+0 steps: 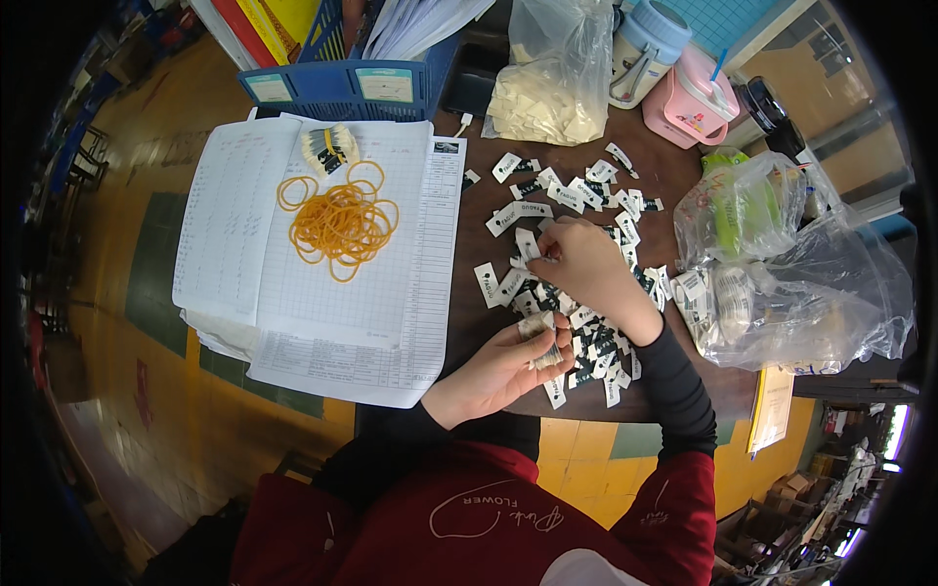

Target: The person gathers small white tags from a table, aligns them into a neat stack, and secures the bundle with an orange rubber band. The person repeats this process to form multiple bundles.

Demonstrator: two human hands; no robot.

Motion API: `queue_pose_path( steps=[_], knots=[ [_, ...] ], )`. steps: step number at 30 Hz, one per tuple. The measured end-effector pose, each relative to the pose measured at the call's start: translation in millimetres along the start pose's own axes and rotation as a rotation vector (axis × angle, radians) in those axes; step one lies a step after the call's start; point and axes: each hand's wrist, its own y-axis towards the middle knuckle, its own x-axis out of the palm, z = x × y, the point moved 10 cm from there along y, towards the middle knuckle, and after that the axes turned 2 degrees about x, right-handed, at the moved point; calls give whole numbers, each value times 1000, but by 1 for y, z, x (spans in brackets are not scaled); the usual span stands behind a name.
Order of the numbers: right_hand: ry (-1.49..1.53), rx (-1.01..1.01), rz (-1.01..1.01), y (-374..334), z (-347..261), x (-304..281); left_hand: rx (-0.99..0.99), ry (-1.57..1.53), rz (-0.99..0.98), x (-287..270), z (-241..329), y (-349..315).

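My left hand point(489, 373) is closed round a small stack of white fabric labels point(535, 327), just off the front left edge of the loose pile. Above the pile, my right hand point(594, 272) pinches a white label point(526, 244) between thumb and fingers; the fingertips are partly hidden. Loose labels point(598, 354), some white side up and some dark green, lie scattered and overlapping on the brown table point(479, 342) under and around both hands.
An open notebook point(220, 225) at left carries orange rubber bands point(342, 230) and a banded label bundle point(330, 148). Behind stand a blue file rack point(342, 90), a clear bag of labels point(547, 103), a jug point(650, 49) and a pink container point(692, 103). Plastic bags point(801, 293) lie right.
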Motion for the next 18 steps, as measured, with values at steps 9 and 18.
queue_pose_path(
  steps=[9,18],
  knots=[
    [843,173,24,-27,45,-40,62,7,-21,0,6,-2],
    [854,252,-122,-74,41,-29,266,100,85,-5,22,-2]
  ],
)
